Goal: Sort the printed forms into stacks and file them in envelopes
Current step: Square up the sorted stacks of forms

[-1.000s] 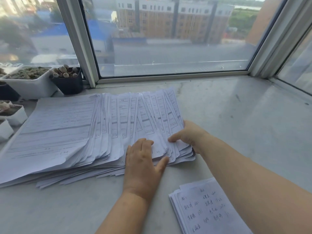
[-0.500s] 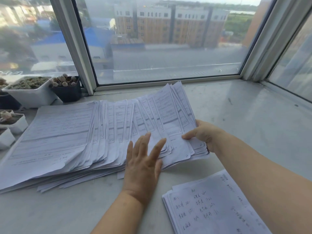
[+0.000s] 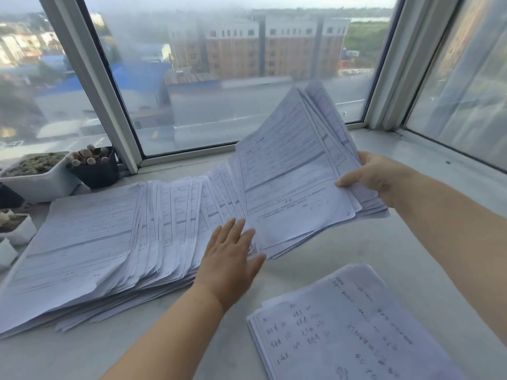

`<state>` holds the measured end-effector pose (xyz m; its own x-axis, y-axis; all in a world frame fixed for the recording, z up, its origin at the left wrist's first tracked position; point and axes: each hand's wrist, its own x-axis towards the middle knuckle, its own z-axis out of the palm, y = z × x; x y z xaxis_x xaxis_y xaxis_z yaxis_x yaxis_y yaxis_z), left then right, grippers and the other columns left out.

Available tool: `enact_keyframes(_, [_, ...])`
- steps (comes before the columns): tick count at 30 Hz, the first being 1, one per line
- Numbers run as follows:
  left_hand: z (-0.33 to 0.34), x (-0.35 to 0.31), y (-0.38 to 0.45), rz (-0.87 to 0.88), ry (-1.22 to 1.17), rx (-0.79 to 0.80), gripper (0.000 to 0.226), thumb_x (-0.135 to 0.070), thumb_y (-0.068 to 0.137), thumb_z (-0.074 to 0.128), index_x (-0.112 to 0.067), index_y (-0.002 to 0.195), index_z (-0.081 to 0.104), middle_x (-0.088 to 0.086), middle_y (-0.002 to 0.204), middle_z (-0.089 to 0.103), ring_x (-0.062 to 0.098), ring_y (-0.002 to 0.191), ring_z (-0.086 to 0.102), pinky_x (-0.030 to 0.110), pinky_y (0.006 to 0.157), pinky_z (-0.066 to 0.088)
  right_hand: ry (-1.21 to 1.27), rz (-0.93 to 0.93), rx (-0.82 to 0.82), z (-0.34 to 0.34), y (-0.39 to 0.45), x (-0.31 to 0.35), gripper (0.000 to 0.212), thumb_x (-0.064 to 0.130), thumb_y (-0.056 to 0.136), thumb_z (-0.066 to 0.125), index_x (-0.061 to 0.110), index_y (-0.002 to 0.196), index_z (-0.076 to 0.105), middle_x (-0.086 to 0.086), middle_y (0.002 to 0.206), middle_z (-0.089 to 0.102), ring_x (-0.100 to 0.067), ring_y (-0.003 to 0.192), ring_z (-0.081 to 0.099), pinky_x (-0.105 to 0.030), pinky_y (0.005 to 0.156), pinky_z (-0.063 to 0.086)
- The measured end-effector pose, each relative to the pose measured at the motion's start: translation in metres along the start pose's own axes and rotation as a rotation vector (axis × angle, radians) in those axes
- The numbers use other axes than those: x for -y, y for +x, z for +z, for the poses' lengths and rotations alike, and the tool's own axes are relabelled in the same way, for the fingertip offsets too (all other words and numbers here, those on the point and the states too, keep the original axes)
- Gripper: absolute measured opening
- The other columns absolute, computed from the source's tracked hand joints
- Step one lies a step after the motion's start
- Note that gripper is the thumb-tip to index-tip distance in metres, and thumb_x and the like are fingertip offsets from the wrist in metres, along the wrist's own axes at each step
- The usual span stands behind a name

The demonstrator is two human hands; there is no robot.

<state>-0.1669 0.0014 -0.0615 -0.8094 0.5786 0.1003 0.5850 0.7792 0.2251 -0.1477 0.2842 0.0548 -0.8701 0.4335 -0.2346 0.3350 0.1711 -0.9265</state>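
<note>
The batch of forms point(image 3: 299, 187) at the right end of the fan has come up off the sill since the earlier frames: 1 second ago it lay flat under both hands, and now it tilts steeply, its far edge raised toward the window glass and its near corner hanging just above the surface. I see my right hand point(image 3: 375, 176) pinching the batch at its right edge, thumb on the top sheet and the other fingers curled underneath. My left hand point(image 3: 230, 259) has gone from pressing down to lying flat with straight fingers slightly apart, its fingertips touching the fanned forms point(image 3: 115, 242) where the lifted sheets part from the rest. It holds nothing.

The fanned forms still spread leftward across the window sill point(image 3: 411, 242), overlapping like cards. A separate handwritten stack point(image 3: 343, 330) lies near me on the right, well apart from the fan. I see no envelopes anywhere in view. 2 succulent pots, 1 white point(image 3: 38, 176) and 1 dark point(image 3: 96, 168), stand at the far left by the frame.

I judge this as 1 sorted group being split away, with filing not yet begun. The lifted sheets are splayed unevenly, so I expect they need squaring before they go anywhere, and a loose pinch could let lower sheets slide out.
</note>
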Motion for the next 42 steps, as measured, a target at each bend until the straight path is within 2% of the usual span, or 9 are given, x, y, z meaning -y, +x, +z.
enact_keyframes(5, [-0.056, -0.022, -0.014, -0.418, -1.076, -0.026, 0.088, -0.065, 0.077, 0.057, -0.018, 0.147, 0.031, 0.001, 0.146, 0.043, 0.017, 0.129, 0.044, 0.027, 0.099, 0.038, 0.197, -0.031, 0.084, -0.048, -0.073, 0.017, 0.053, -0.011, 0.078, 0.064, 0.011, 0.126, 0.056, -0.017, 0.115, 0.069, -0.031, 0.093, 0.07, -0.038, 0.065, 0.061])
enact_keyframes(9, [-0.103, -0.006, -0.053, -0.365, -1.746, 0.219, 0.076, -0.036, 0.056, 0.086, -0.01, 0.123, 0.06, 0.012, 0.115, 0.068, 0.029, 0.103, 0.067, 0.039, 0.074, 0.057, 0.24, -0.073, 0.235, -0.022, -0.146, 0.002, 0.058, -0.008, 0.072, 0.067, 0.008, 0.126, 0.055, -0.019, 0.116, 0.068, -0.037, 0.101, 0.068, -0.047, 0.08, 0.059])
enact_keyframes(15, [-0.122, 0.018, -0.161, -0.345, -1.622, -0.058, 0.038, -0.002, 0.064, 0.081, -0.004, 0.101, 0.073, 0.022, 0.103, 0.07, 0.037, 0.092, 0.069, 0.038, 0.069, 0.058, 0.389, -0.122, 0.367, 0.072, -0.231, -0.036, 0.041, -0.003, 0.074, 0.073, 0.005, 0.114, 0.068, -0.017, 0.112, 0.071, -0.034, 0.102, 0.068, -0.04, 0.082, 0.059])
enact_keyframes(18, [-0.136, 0.025, -0.206, -0.264, -1.505, -0.22, 0.026, -0.013, 0.068, 0.081, -0.018, 0.094, 0.076, 0.015, 0.098, 0.073, 0.032, 0.091, 0.07, 0.033, 0.07, 0.058, 0.441, -0.211, 0.303, 0.115, -0.257, -0.036, 0.038, 0.015, 0.073, 0.071, 0.012, 0.111, 0.072, -0.012, 0.111, 0.072, -0.03, 0.102, 0.069, -0.042, 0.086, 0.057])
enact_keyframes(25, [-0.133, 0.06, -0.27, -0.367, -1.452, -0.289, 0.059, -0.047, 0.049, 0.086, -0.015, 0.098, 0.074, 0.018, 0.098, 0.072, 0.035, 0.091, 0.07, 0.038, 0.069, 0.057, 0.474, -0.216, 0.237, 0.162, -0.293, -0.053, 0.048, 0.021, 0.063, 0.082, 0.005, 0.107, 0.072, -0.015, 0.106, 0.073, -0.029, 0.102, 0.069, -0.027, 0.074, 0.058])
enact_keyframes(28, [-0.124, 0.06, -0.272, -0.457, -1.462, -0.35, 0.052, -0.04, 0.052, 0.087, -0.009, 0.093, 0.074, 0.022, 0.093, 0.072, 0.039, 0.086, 0.07, 0.046, 0.07, 0.058, 0.544, -0.172, 0.169, 0.182, -0.302, -0.049, 0.031, 0.007, 0.072, 0.082, 0.007, 0.101, 0.072, -0.008, 0.096, 0.076, -0.022, 0.088, 0.072, -0.021, 0.064, 0.056])
enact_keyframes(31, [-0.13, 0.052, -0.263, -0.43, -1.498, -0.468, 0.043, -0.031, 0.062, 0.087, -0.008, 0.096, 0.073, 0.019, 0.093, 0.073, 0.036, 0.085, 0.07, 0.043, 0.067, 0.058, 0.493, -0.202, 0.081, 0.19, -0.306, -0.032, 0.023, 0.019, 0.075, 0.081, 0.014, 0.095, 0.072, -0.002, 0.089, 0.076, -0.016, 0.08, 0.072, -0.019, 0.058, 0.054])
enact_keyframes(35, [-0.136, 0.051, -0.267, -0.35, -1.413, -0.532, 0.048, -0.034, 0.067, 0.08, -0.011, 0.108, 0.067, 0.008, 0.1, 0.073, 0.03, 0.097, 0.068, 0.038, 0.075, 0.056, 0.402, -0.293, 0.011, 0.179, -0.311, -0.019, 0.048, 0.045, 0.06, 0.082, 0.025, 0.102, 0.07, 0.004, 0.096, 0.075, -0.012, 0.087, 0.071, -0.031, 0.071, 0.057])
enact_keyframes(42, [-0.132, 0.048, -0.265, -0.312, -1.338, -0.551, 0.045, -0.03, 0.071, 0.08, -0.016, 0.11, 0.06, 0.006, 0.102, 0.072, 0.022, 0.095, 0.069, 0.042, 0.08, 0.055, 0.377, -0.382, 0.051, 0.186, -0.312, -0.011, 0.049, 0.045, 0.063, 0.082, 0.03, 0.107, 0.067, 0.001, 0.103, 0.073, -0.017, 0.096, 0.069, -0.042, 0.08, 0.058])
